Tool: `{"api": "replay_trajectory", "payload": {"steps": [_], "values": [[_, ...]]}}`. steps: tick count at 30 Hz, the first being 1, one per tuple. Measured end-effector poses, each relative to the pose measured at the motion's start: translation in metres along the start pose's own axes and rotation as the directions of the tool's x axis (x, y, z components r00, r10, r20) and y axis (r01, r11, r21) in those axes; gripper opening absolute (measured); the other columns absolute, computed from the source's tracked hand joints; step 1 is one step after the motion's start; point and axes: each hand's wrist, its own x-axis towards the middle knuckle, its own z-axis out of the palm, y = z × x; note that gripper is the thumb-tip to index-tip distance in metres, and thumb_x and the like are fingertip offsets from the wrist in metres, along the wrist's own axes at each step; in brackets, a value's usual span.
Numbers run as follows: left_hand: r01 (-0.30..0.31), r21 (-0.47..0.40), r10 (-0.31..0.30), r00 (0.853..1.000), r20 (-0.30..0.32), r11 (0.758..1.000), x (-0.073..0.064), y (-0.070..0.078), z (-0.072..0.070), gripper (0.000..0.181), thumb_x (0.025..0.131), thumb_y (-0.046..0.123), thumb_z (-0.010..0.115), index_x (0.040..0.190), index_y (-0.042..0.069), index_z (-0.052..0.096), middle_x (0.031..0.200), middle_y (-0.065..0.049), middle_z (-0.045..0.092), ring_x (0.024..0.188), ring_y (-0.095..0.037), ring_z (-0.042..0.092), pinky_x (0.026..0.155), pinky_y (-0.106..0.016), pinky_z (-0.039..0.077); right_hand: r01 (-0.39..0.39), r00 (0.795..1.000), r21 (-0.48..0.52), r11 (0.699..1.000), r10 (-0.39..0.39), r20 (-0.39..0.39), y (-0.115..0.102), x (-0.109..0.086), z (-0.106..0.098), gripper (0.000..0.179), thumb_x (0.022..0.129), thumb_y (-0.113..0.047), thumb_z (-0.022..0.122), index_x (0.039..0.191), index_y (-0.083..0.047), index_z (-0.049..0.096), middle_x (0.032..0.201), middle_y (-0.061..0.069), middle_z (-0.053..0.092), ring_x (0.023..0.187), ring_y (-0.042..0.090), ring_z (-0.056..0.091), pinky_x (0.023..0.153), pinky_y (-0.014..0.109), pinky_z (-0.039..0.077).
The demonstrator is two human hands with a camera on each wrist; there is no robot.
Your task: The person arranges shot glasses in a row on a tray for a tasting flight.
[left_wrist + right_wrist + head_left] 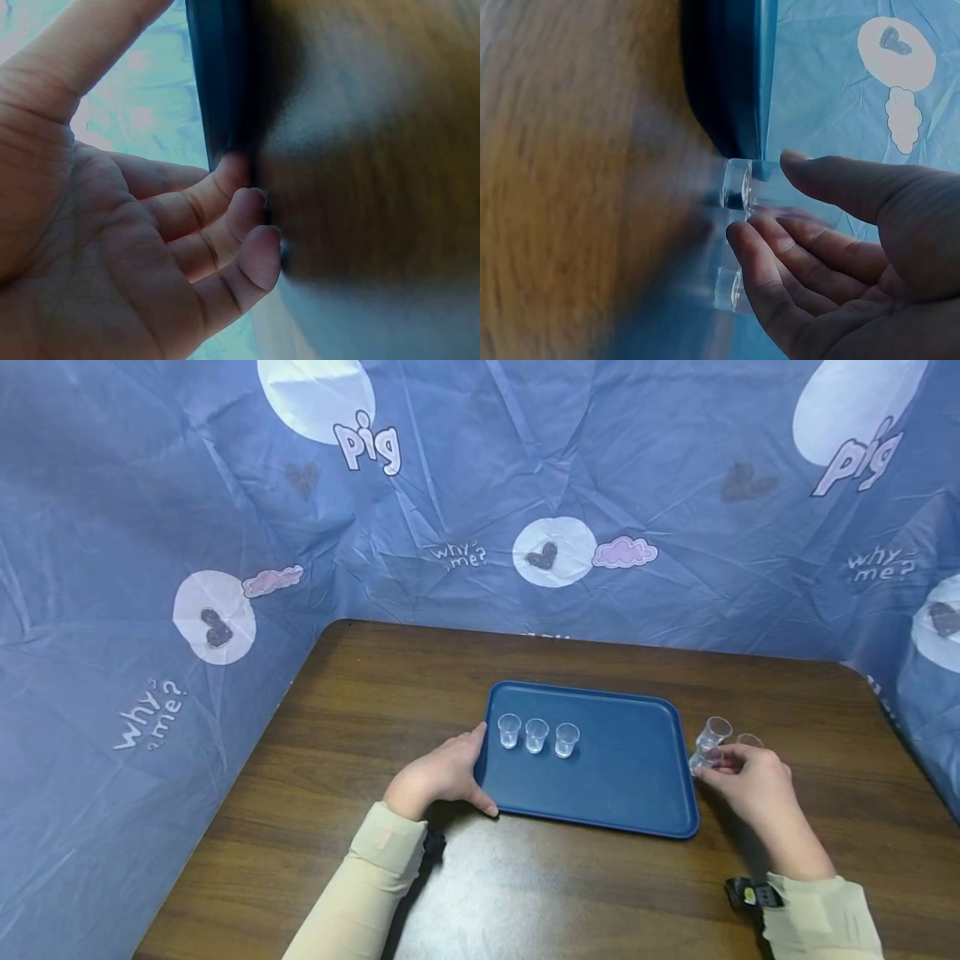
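Observation:
My left hand (444, 770) lies against the left end of a blue tray (615, 777), thumb by the near corner and fingers along the side. In the left wrist view its bent fingertips (259, 251) touch the table by the tray's dark edge. To the right of the tray, my right hand (753, 781) pinches a small clear shot glass (702, 763) between thumb and fingers. That glass (736, 184) is upright at table level, close to the tray's edge. Another shot glass (717, 730) stands just behind it, and one more (750, 740) is partly hidden by the hand.
Three clear shot glasses (536, 737) stand in a row on the tray's far left part. The brown wooden table (420, 668) is bordered at the back and sides by a blue printed cloth (450, 485).

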Motion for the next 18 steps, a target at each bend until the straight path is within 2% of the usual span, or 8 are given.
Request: {"api": "replay_trajectory", "payload": {"steps": [2, 8, 14, 18], "values": [[0.002, 0.001, -0.002, 1.0, 0.0, 1.0, -0.0004, 0.0007, -0.0003, 0.135, 0.064, 0.036, 0.099, 0.16, -0.006, 0.013, 0.161, -0.025, 0.027, 0.146, -0.035, 0.029, 0.117, -0.042, 0.026, -0.003, 1.0, 0.0, 1.0, 0.003, -0.001, 0.0006, 0.0003, 0.0002, 0.038, 0.085, -0.016, 0.083, 0.105, 0.013, 0.07, 0.083, 0.016, 0.071, 0.08, 0.035, 0.068, 0.068, 0.048, 0.048], [0.0, 0.012, 0.0, 1.0, 0.001, 1.0, -0.0006, 0.0013, -0.0008, 0.136, 0.064, 0.036, 0.1, 0.159, -0.007, 0.014, 0.16, -0.026, 0.028, 0.146, -0.035, 0.03, 0.117, -0.042, 0.026, -0.032, 1.0, -0.005, 0.999, 0.032, -0.002, -0.0004, -0.0001, 0.0015, 0.034, 0.087, -0.016, 0.082, 0.104, 0.011, 0.07, 0.085, 0.018, 0.071, 0.079, 0.034, 0.066, 0.066, 0.044, 0.046], [-0.005, 0.018, 0.005, 1.0, 0.0, 1.0, -0.0003, 0.0006, -0.0005, 0.135, 0.064, 0.037, 0.099, 0.159, -0.007, 0.014, 0.16, -0.026, 0.029, 0.146, -0.036, 0.031, 0.117, -0.042, 0.027, -0.011, 1.0, 0.008, 1.0, 0.011, -0.021, 0.0008, -0.001, 0.0026, 0.033, 0.086, -0.015, 0.083, 0.101, 0.011, 0.07, 0.083, 0.018, 0.071, 0.079, 0.036, 0.068, 0.076, 0.055, 0.042], [-0.006, 0.02, 0.006, 1.0, -0.001, 1.0, -0.0008, 0.0007, -0.0005, 0.135, 0.064, 0.037, 0.099, 0.159, -0.007, 0.014, 0.159, -0.026, 0.029, 0.145, -0.036, 0.031, 0.117, -0.042, 0.027, 0.009, 0.999, 0.005, 1.0, -0.009, -0.044, 0.0018, -0.0025, 0.0018, 0.032, 0.086, -0.016, 0.083, 0.1, 0.01, 0.071, 0.081, 0.016, 0.072, 0.079, 0.036, 0.068, 0.077, 0.056, 0.042]]}}
